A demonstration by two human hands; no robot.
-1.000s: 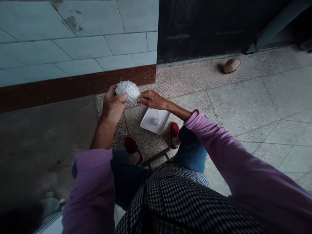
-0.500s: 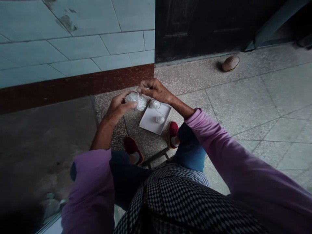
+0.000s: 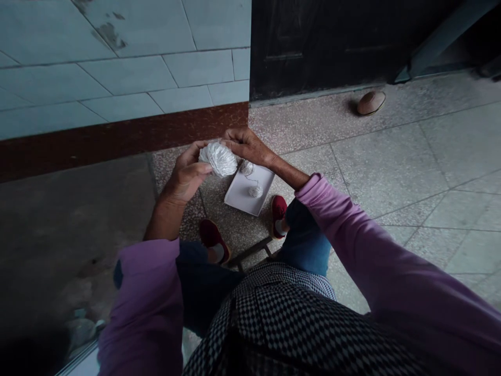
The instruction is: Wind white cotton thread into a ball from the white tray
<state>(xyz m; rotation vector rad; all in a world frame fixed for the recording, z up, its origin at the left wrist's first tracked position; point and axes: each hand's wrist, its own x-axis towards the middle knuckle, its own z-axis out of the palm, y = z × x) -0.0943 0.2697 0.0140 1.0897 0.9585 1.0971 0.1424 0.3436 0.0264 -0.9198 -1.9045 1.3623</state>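
Left grip (image 3: 187, 175): clamped round the bundle from below and the side, fingers and thumb closed on it, so that one's pretty clear.

Right grip (image 3: 248, 146): fingers curled together over the top of the bundle and touching it, though whether it's actually being pinched can't be told from here.

Main item: a fluffy white looped-string bundle (image 3: 218, 159) is held up between both hands, just above the top corner of the tray.

Tray: a flat white rectangular tray (image 3: 238, 196) is lying on the floor between the feet.

On the tray: a small white string ball (image 3: 255, 191) is linked by a thin white thread (image 3: 250, 180) to a second white string ball (image 3: 246, 167) at the tray's top edge.

Clothes: pink-purple sleeves (image 3: 391, 271), blue denim jeans (image 3: 307, 243), a black-and-white checked apron (image 3: 289, 324) and red cloth shoes (image 3: 279, 214) are seen.

Surroundings: a speckled terrazzo floor (image 3: 383, 167) is laid up to a pale blue-green tiled wall (image 3: 125, 73) with a dark red skirting band (image 3: 117, 141), beside a dark door (image 3: 332, 47).

Far off: a brown oval object (image 3: 370, 103) is sitting on the floor near the door, too small to identify.
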